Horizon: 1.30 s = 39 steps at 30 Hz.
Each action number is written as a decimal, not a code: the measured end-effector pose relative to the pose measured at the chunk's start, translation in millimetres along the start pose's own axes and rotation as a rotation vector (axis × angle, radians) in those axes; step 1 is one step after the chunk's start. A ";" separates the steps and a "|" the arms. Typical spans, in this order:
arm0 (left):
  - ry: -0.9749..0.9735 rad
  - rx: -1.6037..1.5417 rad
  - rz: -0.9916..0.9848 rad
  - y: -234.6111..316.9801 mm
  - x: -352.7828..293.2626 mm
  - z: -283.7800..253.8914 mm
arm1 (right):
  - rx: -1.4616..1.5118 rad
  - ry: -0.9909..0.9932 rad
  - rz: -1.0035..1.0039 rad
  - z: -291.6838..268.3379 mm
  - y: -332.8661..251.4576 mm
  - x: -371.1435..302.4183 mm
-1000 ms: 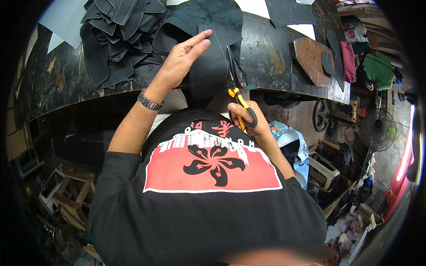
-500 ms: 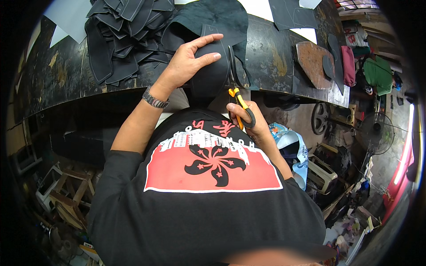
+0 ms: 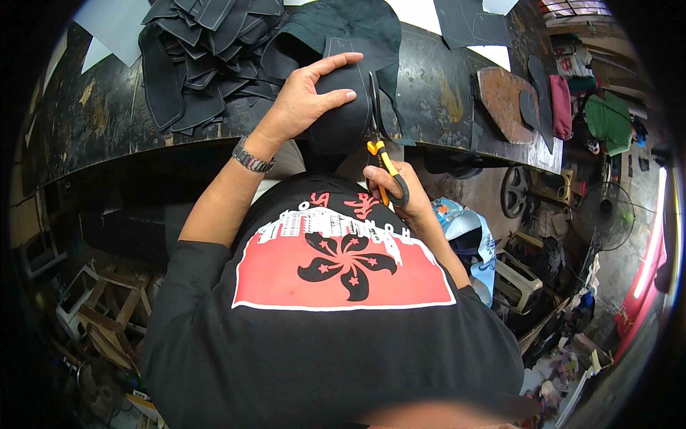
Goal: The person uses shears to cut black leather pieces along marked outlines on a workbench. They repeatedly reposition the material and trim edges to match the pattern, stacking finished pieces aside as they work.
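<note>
At the bench edge, left hand (image 3: 304, 104) presses flat on black leather (image 3: 343, 118) — right hand (image 3: 396, 189) fingers grip scissors (image 3: 377, 129).

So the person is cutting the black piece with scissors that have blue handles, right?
Not quite. In the head view, the scissors have orange and black handles, not blue. The right hand works them along the black piece, which the left hand presses flat.
</note>
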<state>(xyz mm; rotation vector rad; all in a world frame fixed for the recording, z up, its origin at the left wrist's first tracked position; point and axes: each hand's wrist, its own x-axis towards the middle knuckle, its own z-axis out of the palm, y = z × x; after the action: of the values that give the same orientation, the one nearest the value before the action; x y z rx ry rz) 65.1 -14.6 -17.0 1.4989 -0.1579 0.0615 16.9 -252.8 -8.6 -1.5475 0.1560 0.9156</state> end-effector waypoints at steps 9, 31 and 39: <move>-0.027 0.037 0.086 -1.7 0.5 -0.3 | -0.041 -0.005 0.000 1.9 -2.4 0.4; -0.077 0.042 0.056 -1.6 0.9 -2.0 | -0.083 -0.004 -0.009 2.8 0.2 7.2; -0.095 0.055 0.031 -2.5 1.5 -2.9 | -0.078 0.000 0.004 3.1 4.5 11.3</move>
<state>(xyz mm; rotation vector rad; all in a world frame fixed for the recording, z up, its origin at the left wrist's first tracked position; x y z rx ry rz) 67.1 -11.9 -19.4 1.5549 -0.2571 0.0195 20.4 -246.6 -18.9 -1.6196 0.1248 0.9347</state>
